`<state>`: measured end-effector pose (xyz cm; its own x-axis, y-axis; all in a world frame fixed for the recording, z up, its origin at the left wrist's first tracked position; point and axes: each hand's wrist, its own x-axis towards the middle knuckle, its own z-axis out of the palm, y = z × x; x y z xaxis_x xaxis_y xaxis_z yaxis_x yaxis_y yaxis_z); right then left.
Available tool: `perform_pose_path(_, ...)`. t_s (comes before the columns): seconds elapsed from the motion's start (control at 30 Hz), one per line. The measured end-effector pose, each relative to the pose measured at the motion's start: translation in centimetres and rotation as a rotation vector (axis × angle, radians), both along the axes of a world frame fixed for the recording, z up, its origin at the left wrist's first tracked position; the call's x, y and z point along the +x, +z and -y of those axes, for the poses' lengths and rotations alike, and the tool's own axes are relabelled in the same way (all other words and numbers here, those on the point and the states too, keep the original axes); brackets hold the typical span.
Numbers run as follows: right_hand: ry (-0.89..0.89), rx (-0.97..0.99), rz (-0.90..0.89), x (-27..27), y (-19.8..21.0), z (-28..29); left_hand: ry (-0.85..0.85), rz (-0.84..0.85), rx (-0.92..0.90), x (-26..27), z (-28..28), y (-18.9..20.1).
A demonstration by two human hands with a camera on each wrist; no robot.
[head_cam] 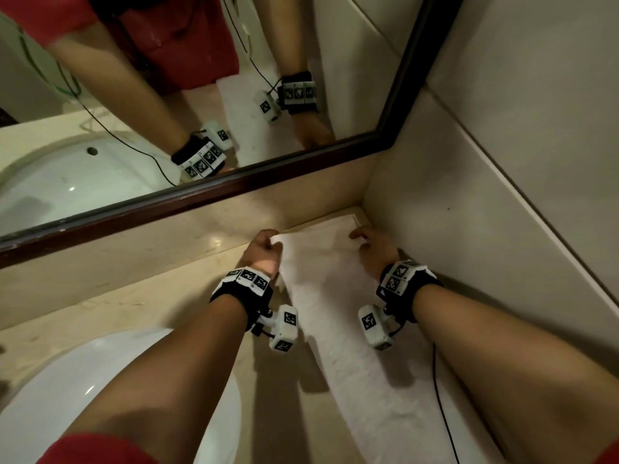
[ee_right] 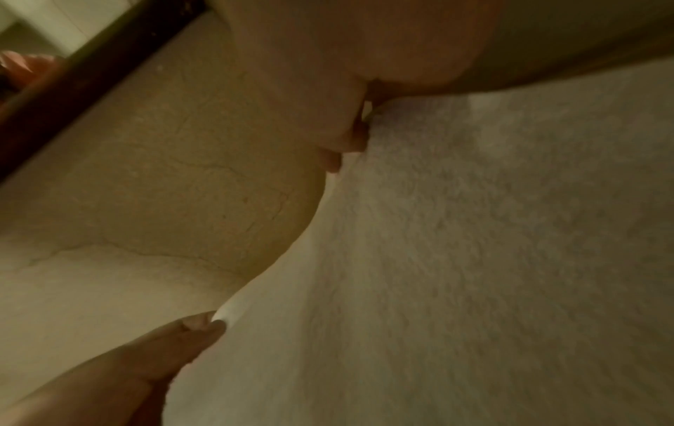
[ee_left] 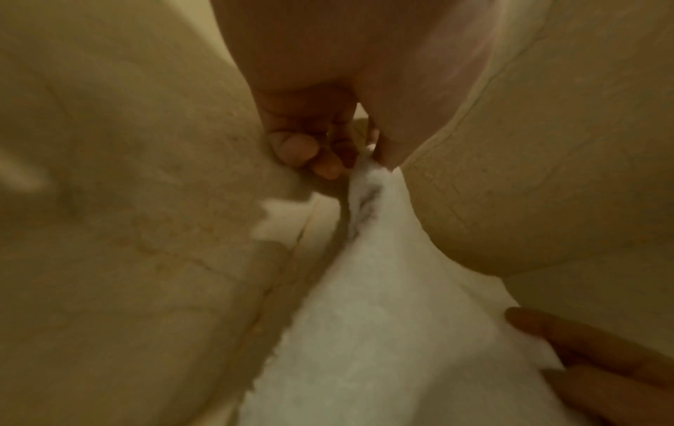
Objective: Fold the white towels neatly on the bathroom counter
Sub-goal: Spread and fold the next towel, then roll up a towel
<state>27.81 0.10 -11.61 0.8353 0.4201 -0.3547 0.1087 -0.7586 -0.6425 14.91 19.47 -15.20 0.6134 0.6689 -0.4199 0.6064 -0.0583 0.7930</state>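
Two hands hold the far end of a white towel (head_cam: 338,316) on the counter (head_cam: 134,296).

The left hand (head_cam: 263,252) pinches one far corner. The right hand (head_cam: 375,247) grasps the other, by the wall (head_cam: 469,195). The towel lies flat beside the sink (head_cam: 67,390).

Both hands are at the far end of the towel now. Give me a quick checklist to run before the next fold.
1. Left hand pinches the far left corner of the white towel: ok.
2. Right hand holds the far right corner: ok in the head view; the right wrist view is too blurred to confirm the pinch.
3. Far edge taut between the hands: ok, a slight sag at most.
4. Towel lies flat along the counter, beside the sink: ok.
5. Near end of the towel squared: cannot tell, it runs under the forearms.
6. Wrist cable off the towel: not ok, it crosses its right edge.
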Motion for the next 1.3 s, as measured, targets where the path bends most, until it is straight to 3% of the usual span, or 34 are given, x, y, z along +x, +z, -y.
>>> perform_pose_path(0.17, -0.048, -0.143, 0.075, 1.4, 0.3, 0.7, -0.046, -0.067, 0.076, 0.5, 0.6, -0.2)
perform_pose_path(0.3, 0.035, -0.269, 0.061, 1.2, 0.2, 0.3, -0.025, -0.085, 0.086, 1.3, 0.3, -2.4)
perform_pose_path(0.43, 0.061, -0.262, 0.080, 0.6, -0.6, 0.1, 0.054, -0.068, 0.092, 1.9, 0.7, -0.5)
perform_pose_path(0.67, 0.092, -0.303, 0.072, 0.2, -0.1, -0.3, 0.169, -0.064, 0.070, 2.0, 1.2, -0.6)
perform_pose_path(0.93, 0.233, -0.511, 0.066, 0.0, 0.5, -0.1, 0.155, -0.066, -0.161, 0.4, 0.4, 0.9)
perform_pose_path(1.03, 0.287, -0.475, 0.174, -0.8, 0.7, 0.2, 0.090, -0.064, -0.309, -0.6, 0.8, 1.9)
perform_pose_path(1.13, 0.402, -0.294, 0.287, -2.5, 0.8, -0.3, -0.035, -0.111, -0.312, -1.7, 1.6, 3.0)
perform_pose_path(1.2, 0.477, -0.162, 0.173, -3.9, 0.8, -0.8, -0.144, -0.181, -0.274, -2.2, 2.2, 3.5)
perform_pose_path(1.3, 0.585, -0.177, 0.041, -5.7, 0.7, -1.0, -0.192, -0.186, -0.187, -2.4, 3.0, 3.6)
